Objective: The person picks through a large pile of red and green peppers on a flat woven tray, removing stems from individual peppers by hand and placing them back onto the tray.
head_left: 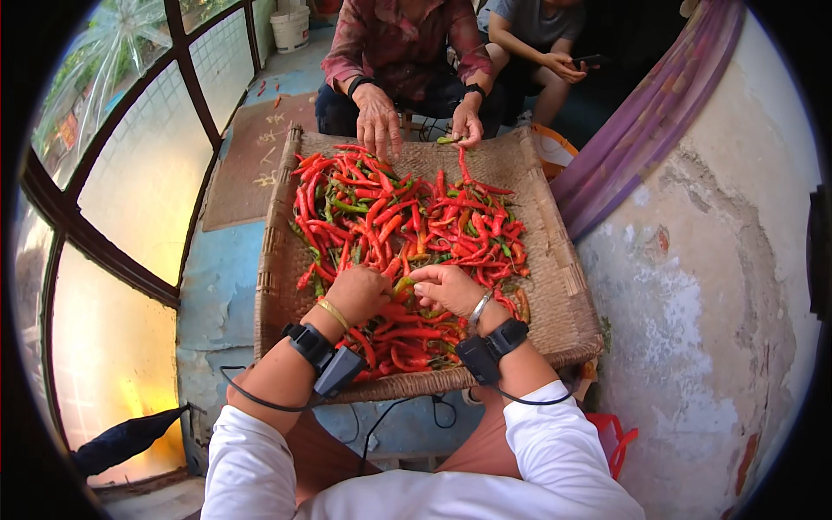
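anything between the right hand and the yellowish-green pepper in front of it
Nothing visible: the yellowish-green pepper is close beside the right hand, between it and the left hand. The other person's hands are at the far end of the woven tray.

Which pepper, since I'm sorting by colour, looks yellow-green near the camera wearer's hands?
The yellow-green pepper directly between the wearer's left hand and right hand; the surrounding peppers are mostly red.

Partly out of sight
Your left hand (360, 295) hides its own fingertips; a yellowish pepper (404, 288) between your fingers (426, 274) is partly covered; beyond them, the top edge crops a red-shirted co-worker (400, 43).
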`<state>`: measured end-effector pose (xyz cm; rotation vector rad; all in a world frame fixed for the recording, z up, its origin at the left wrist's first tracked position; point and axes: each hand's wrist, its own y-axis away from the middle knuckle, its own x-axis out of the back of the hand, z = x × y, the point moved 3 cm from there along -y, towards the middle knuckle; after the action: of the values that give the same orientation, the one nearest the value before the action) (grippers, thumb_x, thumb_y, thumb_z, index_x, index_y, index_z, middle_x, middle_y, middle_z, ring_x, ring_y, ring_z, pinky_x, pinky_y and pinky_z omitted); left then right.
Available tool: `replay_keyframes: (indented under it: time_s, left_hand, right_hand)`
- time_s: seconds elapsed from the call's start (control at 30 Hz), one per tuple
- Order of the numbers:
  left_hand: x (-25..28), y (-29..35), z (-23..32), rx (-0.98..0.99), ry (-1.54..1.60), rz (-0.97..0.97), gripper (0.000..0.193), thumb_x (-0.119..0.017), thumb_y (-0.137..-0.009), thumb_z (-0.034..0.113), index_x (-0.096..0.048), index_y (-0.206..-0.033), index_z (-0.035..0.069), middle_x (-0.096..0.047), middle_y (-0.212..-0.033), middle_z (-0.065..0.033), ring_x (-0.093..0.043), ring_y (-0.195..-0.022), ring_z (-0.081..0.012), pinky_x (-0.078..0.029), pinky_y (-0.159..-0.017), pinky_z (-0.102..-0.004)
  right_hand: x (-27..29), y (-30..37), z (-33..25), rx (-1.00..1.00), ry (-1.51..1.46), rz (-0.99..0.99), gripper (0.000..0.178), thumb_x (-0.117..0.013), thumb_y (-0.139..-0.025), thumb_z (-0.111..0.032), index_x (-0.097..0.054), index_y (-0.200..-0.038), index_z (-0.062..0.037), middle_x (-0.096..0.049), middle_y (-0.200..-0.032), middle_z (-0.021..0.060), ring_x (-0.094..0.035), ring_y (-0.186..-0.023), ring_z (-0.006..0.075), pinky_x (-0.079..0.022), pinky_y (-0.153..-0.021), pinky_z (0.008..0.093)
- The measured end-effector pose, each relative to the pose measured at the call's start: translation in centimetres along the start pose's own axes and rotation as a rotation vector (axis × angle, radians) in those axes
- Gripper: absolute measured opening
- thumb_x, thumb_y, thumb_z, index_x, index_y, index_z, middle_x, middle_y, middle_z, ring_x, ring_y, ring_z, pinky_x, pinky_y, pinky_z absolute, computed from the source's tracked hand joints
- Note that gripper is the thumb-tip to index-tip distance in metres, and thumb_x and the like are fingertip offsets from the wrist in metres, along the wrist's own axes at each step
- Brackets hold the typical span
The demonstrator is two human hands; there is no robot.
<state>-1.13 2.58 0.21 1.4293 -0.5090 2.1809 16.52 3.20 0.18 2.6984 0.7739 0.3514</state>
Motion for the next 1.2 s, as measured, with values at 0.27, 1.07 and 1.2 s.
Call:
replay_keyframes:
  time_s: [0.27,1.07,1.2]
  left_hand:
    - [0.7,0.7,1.0,0.136,0.026,-0.018,0.019,-0.058,-0.069,0.023,-0.062,-0.084,0.012,-0.060,-0.076,-0.0107,-0.058,-0.074,-0.0277,-0.046,-0.064,-0.0383]
    - [3.6,1.0,2.2,-0.023,0.475,0.241,0.011,-0.061,-0.074,0.005,-0.059,-0.084,0.001,-0.060,-0.070,-0.0099,-0.060,-0.065,-0.0170,-0.047,-0.060,-0.0269]
    - [3.7,0.6,0.1,0.063,0.382,0.268,0.014,-0.059,-0.075,0.016,-0.062,-0.080,0.004,-0.060,-0.070,-0.0147,-0.059,-0.066,-0.0294,-0.047,-0.060,-0.0340]
  right_hand:
    - [-0.2,-0.1,0.4,0.026,0.184,0.014,0.032,-0.058,-0.079,-0.018,-0.056,-0.105,-0.0003,-0.062,-0.081,0.0066,-0.059,-0.069,0.0122,-0.047,-0.062,0.0254]
    - [0.9,1.3,-1.6,0.059,-0.262,0.071,0.017,-0.057,-0.083,-0.020,-0.057,-0.091,-0.0053,-0.059,-0.065,0.0026,-0.055,-0.050,0.0067,-0.043,-0.043,0.0173]
    - [4.8,1.2,-1.5,0.212,-0.608,0.328,0.019,-0.055,-0.084,-0.019,-0.053,-0.095,-0.0034,-0.060,-0.071,0.0059,-0.058,-0.056,0.0101,-0.046,-0.045,0.0215]
